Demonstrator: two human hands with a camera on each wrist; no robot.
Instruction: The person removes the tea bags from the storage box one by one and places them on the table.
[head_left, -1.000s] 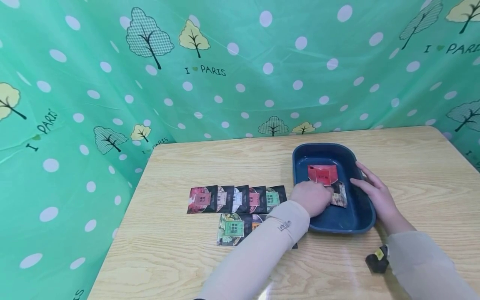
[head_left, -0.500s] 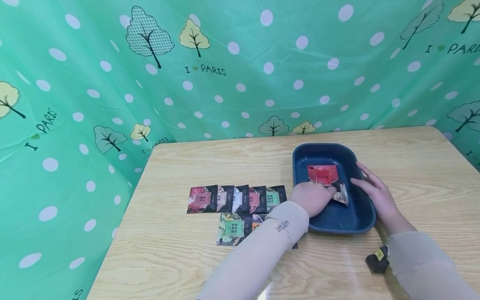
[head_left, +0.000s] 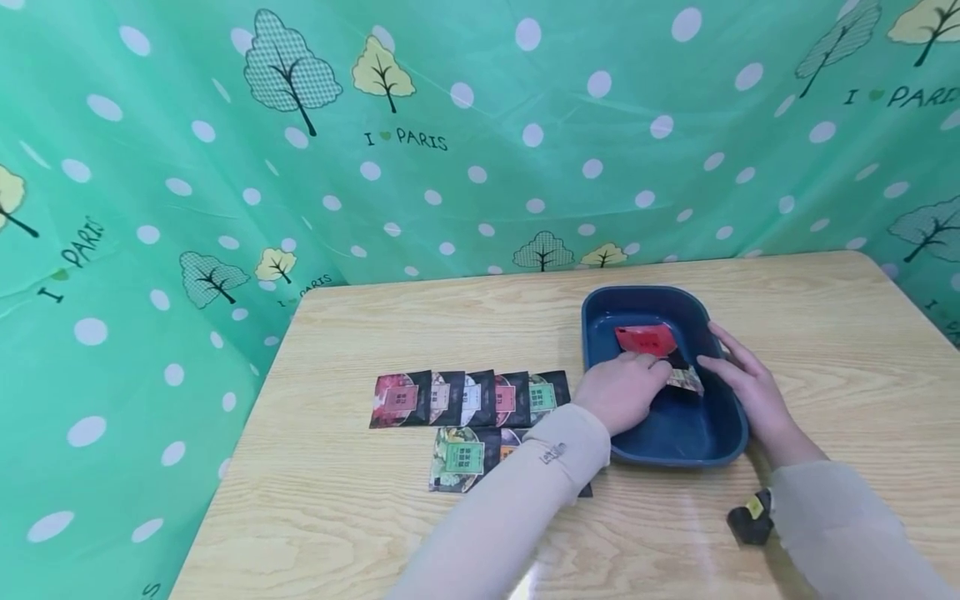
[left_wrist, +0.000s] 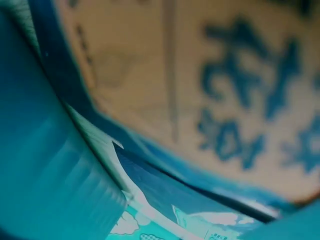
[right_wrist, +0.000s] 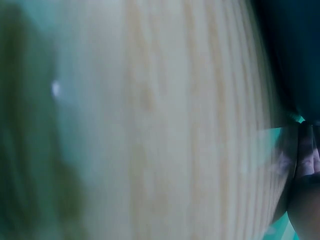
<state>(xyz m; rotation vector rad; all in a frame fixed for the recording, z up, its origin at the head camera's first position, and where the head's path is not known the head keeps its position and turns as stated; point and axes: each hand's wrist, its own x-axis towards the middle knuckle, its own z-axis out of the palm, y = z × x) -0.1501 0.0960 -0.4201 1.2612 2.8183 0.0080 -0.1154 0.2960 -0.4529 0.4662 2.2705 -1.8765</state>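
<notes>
My left hand (head_left: 621, 392) reaches into a blue plastic basin (head_left: 686, 437) and pinches a dark tea sachet (head_left: 686, 381) with a pale patterned end. Its fingers hide part of that sachet. A red tea sachet (head_left: 647, 339) lies tilted just beyond the fingertips, inside the basin. At the basin's right side, my right hand (head_left: 756, 396) holds the wall, thumb over the rim and fingers along the outside. The right wrist view catches a bit of these fingers (right_wrist: 306, 155) beside the dark basin wall (right_wrist: 295, 55).
Left of the basin, several tea sachets (head_left: 401, 398) overlap in a row. A second row, starting with a green-labelled sachet (head_left: 465, 458), runs partly under the left forearm. A small black object (head_left: 750, 521) lies by the right sleeve. A green polka-dot curtain (head_left: 450, 217) backs the wooden table (head_left: 315, 500).
The left hand has shifted slightly away from the body inside the basin. The pinched sachet has turned and moved up, and the red one has tipped. The right hand stays at the wall.
</notes>
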